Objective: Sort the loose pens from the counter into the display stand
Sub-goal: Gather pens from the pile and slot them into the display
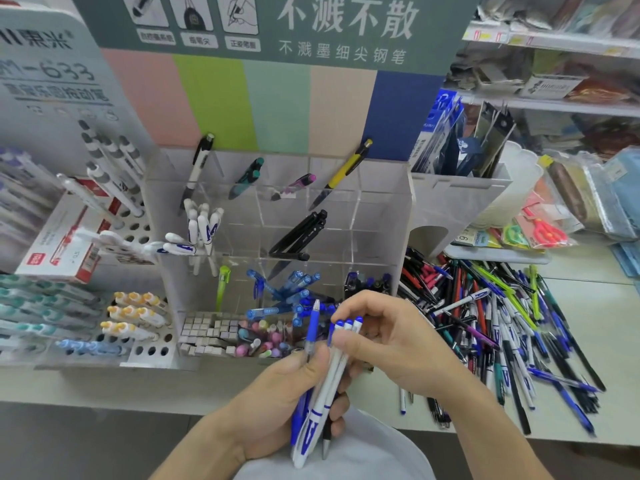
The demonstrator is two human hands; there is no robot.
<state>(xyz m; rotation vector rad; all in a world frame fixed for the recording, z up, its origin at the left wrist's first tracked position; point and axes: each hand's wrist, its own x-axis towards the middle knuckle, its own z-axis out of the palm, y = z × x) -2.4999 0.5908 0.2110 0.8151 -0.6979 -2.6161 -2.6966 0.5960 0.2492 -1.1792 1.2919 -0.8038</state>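
A: Left hand (277, 403), state?

B: Curling round a bunch of white-and-blue pens (323, 393), thumb pressing across the barrels. Caps are pointing up toward 12 o'clock, tips hanging down past the palm. A blue clear-barrel pen (312, 327) is sitting in the same grip, standing taller than the rest.

A: Right hand (384, 337)?

B: Fingers are bending over the blue caps of the bunch, fingertips touching the tops. Whether it is actually pinching one pen, cannot tell.

A: Where is the loose stock lying?

B: Pile of mixed pens (502, 327) is sprawling on the tabletop (588, 306) at 3 o'clock of the hands, black, red, blue, green and white barrels crossing each other.

A: And the display stand (384, 216)?

B: Clear acrylic, standing at 12 o'clock of the hands. Upper cells are holding single pens leaning: a yellow-and-black pen (346, 171) top right, black pens (299, 235) mid row. Blue capped pens (291, 289) are crowding a lower cell just beyond the right fingers. White-and-blue ones are leaning in the left cell (204, 223).
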